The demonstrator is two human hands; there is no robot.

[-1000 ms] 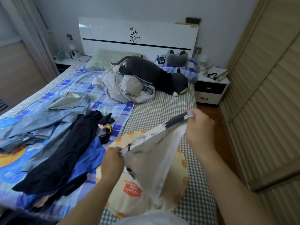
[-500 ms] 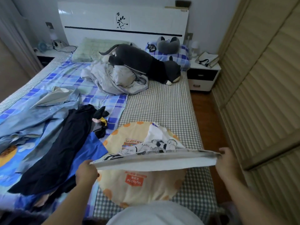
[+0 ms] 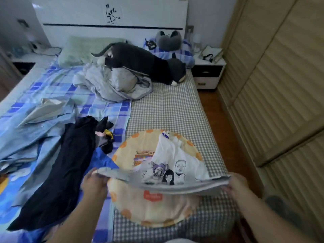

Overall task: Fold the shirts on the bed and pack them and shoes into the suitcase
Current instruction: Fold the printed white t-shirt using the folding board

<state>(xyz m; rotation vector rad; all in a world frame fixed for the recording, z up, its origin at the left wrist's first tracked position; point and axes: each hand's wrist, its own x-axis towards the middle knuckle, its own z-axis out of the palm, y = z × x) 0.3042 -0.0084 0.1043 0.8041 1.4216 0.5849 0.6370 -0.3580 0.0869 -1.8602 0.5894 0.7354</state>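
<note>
Both hands pinch the near hem of the white printed shirt (image 3: 177, 158): the left hand (image 3: 93, 184) clamps one corner, the right hand (image 3: 236, 185) the other, fingers curled over the cloth. Between them the hem runs taut, side to side. The rest of the shirt stretches away from the fingers, collar farthest, draped over the round yellow cushion (image 3: 152, 211) on the bed (image 3: 168, 109). Neither hand is nearer; lowering it flat looks next. The dark garment (image 3: 57, 174) lies just left of the left hand.
</note>
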